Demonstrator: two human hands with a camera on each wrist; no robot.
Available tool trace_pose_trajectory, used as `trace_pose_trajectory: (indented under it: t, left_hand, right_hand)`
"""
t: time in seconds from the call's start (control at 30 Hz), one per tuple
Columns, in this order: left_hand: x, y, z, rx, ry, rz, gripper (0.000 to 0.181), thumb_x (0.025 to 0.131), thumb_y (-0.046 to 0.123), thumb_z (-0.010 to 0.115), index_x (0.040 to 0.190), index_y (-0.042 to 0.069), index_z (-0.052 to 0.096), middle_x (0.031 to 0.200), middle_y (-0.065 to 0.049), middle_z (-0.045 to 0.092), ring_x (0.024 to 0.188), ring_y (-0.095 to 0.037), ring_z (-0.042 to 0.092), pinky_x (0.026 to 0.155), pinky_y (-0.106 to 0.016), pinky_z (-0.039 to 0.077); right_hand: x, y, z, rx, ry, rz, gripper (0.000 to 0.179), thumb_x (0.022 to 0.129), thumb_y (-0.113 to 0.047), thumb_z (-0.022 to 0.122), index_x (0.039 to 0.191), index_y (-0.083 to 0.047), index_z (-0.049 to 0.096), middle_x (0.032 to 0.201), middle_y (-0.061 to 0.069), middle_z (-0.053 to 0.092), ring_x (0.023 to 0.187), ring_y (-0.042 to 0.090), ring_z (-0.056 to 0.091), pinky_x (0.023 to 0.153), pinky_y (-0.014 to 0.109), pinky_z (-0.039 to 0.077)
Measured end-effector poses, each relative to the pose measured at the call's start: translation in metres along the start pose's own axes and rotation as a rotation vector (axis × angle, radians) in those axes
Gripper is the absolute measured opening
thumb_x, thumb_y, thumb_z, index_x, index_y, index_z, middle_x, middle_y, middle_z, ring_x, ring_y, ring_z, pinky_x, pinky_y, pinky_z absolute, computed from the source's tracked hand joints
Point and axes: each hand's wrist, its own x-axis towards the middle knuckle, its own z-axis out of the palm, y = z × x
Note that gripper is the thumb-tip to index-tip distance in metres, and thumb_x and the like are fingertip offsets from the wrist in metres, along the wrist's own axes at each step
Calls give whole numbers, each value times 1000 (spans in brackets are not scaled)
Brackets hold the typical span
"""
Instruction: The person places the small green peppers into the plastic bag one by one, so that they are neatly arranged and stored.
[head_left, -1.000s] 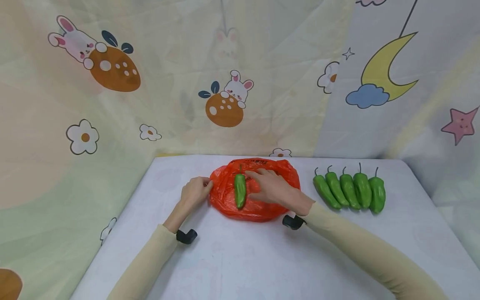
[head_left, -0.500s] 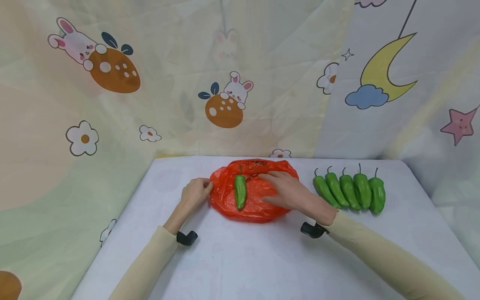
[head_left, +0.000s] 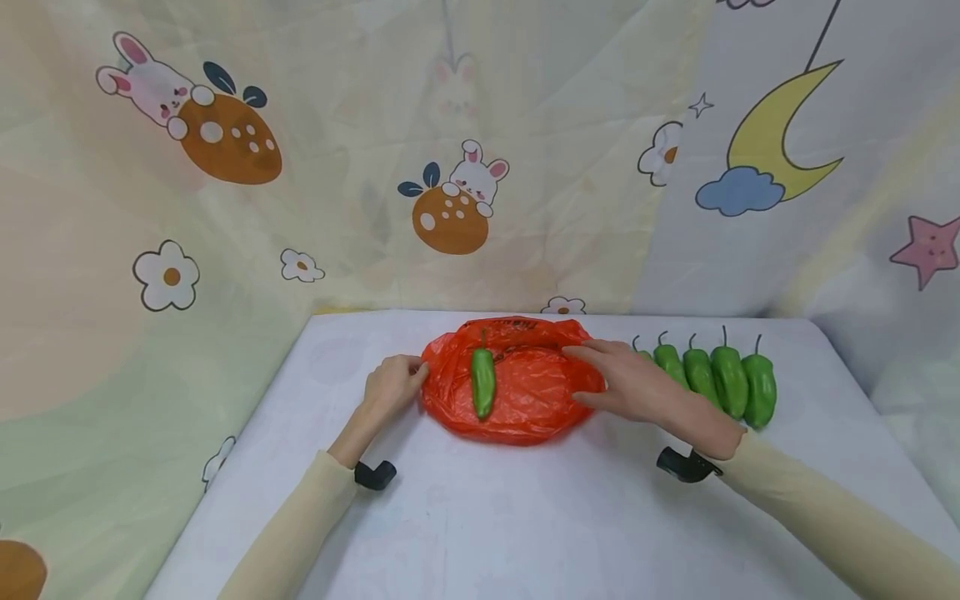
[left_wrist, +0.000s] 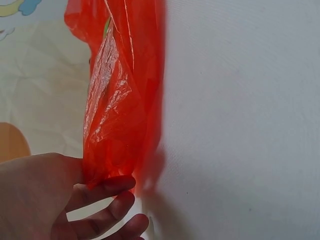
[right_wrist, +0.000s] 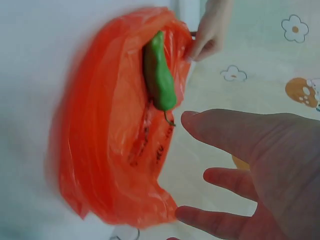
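Note:
A red plastic bag point(head_left: 532, 404) lies spread with its mouth open at the far middle of the table. One green chili pepper point(head_left: 483, 385) lies in its left part, stem pointing away. My left hand point(head_left: 392, 387) pinches the bag's left edge between thumb and fingers; the left wrist view shows the thin film point(left_wrist: 115, 120) held there. With fingers spread and holding nothing, my right hand point(head_left: 637, 383) is by the bag's right edge. It partly covers the leftmost of several green peppers point(head_left: 729, 385) lined up to the right, stems pointing away.
The white table point(head_left: 487, 517) ends at a printed cloth backdrop point(head_left: 337, 192) behind the bag and peppers. Cloth also hangs along the left and right sides. A black wrist camera point(head_left: 375, 475) sits on each wrist.
My right hand has moved right, from beside the pepper on the bag to the bag's right edge, fingers still spread. My left hand stays at the bag's left edge. The peppers keep their places.

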Motion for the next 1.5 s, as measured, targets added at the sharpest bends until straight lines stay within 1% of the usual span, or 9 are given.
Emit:
trace_pose_trajectory:
  t: [0.1,0.23,0.37,0.6,0.77,0.87,1.03,1.3,1.5]
  left_hand:
    - [-1,0,0,-4,-8,-8,35,100,32,56,120,7,72,77,-3,65,70,-18,57,59,-26,44]
    - [-1,1,-1,2,5,3,34,100,32,56,118,8,73,78,-2,65,72,-19,57,60,-27,45]
    - [-1,2,-2,7,16,8,34,100,32,56,118,9,73,82,-2,68,74,-19,58,61,-27,46]
    - [0,3,-2,10,11,4,35,100,32,55,120,8,73,88,-4,70,77,-20,59,63,-27,46]
    - [-1,2,-2,7,14,5,36,100,32,56,121,8,72,86,-4,69,75,-19,58,61,-26,46]
    - [-1,2,-2,2,15,3,36,100,32,56,121,8,72,86,-4,70,74,-19,59,61,-26,47]
    - [-1,0,-3,-11,13,-14,36,100,32,55,122,8,71,90,-5,71,76,-19,59,62,-26,47]
    - [-3,-2,-4,-2,12,-10,37,100,32,56,123,8,71,96,-6,72,79,-19,59,64,-26,48]
    - [-3,-3,-6,-9,9,-14,36,100,32,56,122,8,72,90,-5,71,75,-19,58,62,-26,46]
  right_hand:
    - [-5,5,-8,6,-13,12,67,87,-28,77,146,-11,51,143,21,54,131,45,49,94,62,50]
    - [-11,15,-19,7,-33,52,68,86,-28,78,147,-14,50,141,21,55,129,45,50,89,60,53]
    - [-17,29,-28,2,-52,95,70,86,-33,77,148,-15,49,142,21,55,129,46,49,91,64,51]
    - [-26,57,-43,7,-103,113,71,88,-36,75,148,-9,48,144,24,52,131,47,48,96,64,47]
    - [-33,81,-54,28,-142,149,76,88,-39,75,149,-6,45,147,27,47,132,48,44,97,67,44]
    - [-37,97,-61,22,-139,165,80,88,-41,75,150,-4,41,149,30,43,133,51,41,100,68,42]
    - [-43,125,-63,-7,-133,167,77,90,-33,74,149,2,39,146,34,44,130,53,44,100,67,41]
    - [-58,163,-62,-32,-155,174,78,87,-32,76,144,8,42,140,40,46,125,57,47,96,66,44]
    - [-71,182,-64,-46,-213,236,80,85,-34,77,142,10,41,138,43,46,123,60,48,90,66,47]
